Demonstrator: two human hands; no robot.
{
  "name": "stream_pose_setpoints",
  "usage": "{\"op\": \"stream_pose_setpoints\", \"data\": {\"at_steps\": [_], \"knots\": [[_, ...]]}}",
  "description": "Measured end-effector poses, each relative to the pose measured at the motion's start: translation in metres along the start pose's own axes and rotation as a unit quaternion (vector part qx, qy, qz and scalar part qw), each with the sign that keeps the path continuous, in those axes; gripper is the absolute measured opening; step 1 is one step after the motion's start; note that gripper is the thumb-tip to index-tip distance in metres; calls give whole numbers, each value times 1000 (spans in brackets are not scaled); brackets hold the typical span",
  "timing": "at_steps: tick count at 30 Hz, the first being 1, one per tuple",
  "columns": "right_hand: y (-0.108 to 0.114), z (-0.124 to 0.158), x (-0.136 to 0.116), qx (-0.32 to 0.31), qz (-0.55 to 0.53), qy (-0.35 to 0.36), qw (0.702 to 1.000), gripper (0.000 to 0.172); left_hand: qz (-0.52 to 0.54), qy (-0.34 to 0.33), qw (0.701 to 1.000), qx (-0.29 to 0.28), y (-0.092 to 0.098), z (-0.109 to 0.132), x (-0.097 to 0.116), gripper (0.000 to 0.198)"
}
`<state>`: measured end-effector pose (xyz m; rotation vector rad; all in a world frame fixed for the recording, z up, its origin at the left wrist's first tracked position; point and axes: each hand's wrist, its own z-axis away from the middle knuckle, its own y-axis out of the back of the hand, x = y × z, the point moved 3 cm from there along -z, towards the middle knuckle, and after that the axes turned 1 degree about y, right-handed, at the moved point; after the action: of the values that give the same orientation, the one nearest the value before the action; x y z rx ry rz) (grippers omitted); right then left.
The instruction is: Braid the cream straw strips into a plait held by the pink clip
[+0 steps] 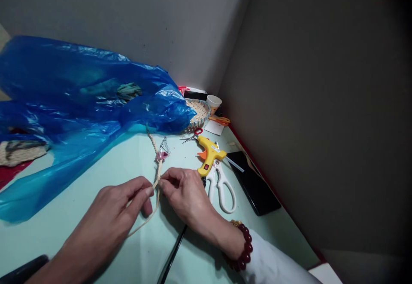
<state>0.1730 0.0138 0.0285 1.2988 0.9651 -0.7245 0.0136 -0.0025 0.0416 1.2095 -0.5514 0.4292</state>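
A pale braided cord (159, 168) runs toward me across the table, with a pink clip with wire handles (162, 155) on it. My left hand (124, 206) pinches a strand at the cord's near end between thumb and fingers. Just to the right, my right hand (188, 196) is closed in a pinch at the same end of the braid. A loose strand (144, 223) hangs below the fingertips and passes under my left hand. The exact hold of each strand is partly hidden by the fingers.
A blue plastic bag (96, 90) spreads over the back left. To the right lie a yellow glue gun (209, 153), white-handled scissors (228, 193), small red-handled scissors (196, 133) and a black phone-like slab (257, 187). A woven basket (199, 111) and paper cup (213, 102) stand near the wall.
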Motion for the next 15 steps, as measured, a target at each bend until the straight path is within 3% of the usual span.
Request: {"op": "stream_pose_setpoints", "data": {"at_steps": [3, 8, 15], "knots": [[-1, 1, 1, -6, -11, 13, 1000, 18, -2, -13, 1000, -9, -16, 7, 5, 50], [0, -1, 5, -39, -61, 5, 997, 21, -146, -70, 987, 2, -38, 12, 12, 51], [-5, -3, 12, -64, -152, -47, 985, 11, -247, -91, 965, -10, -47, 16, 16, 54]]}}
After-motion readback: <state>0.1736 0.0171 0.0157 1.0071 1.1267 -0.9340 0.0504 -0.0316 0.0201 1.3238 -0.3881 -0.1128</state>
